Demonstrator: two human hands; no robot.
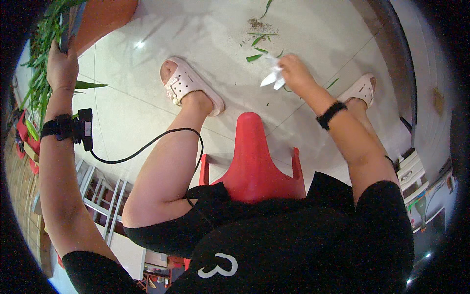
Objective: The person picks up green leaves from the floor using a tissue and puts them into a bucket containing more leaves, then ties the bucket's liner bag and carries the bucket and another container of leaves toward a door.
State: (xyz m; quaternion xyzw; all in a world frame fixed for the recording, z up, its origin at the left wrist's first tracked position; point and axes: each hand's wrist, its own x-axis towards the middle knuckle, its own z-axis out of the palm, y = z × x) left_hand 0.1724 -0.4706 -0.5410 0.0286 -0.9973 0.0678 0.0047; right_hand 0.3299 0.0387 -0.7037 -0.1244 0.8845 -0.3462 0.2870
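My left hand (63, 68) is raised at the upper left, its fingers against a dark, flat-sided object (69, 25) beside a leafy green plant (44, 55); whether it grips this object I cannot tell. White tissue or paper (273, 75) is in my right hand (295, 73), slightly blurred, above the tiled floor. Cut or torn green leaf pieces (254, 58) and a patch of brown soil (259, 25) lie on the floor just beyond that hand.
Between my legs is a red plastic stool (251, 158). A terracotta-coloured rounded surface (104, 22) stands at the upper left. A black cable (147, 145) runs from the device on my left wrist (86, 129). Metal racks (106, 205) stand at the lower left.
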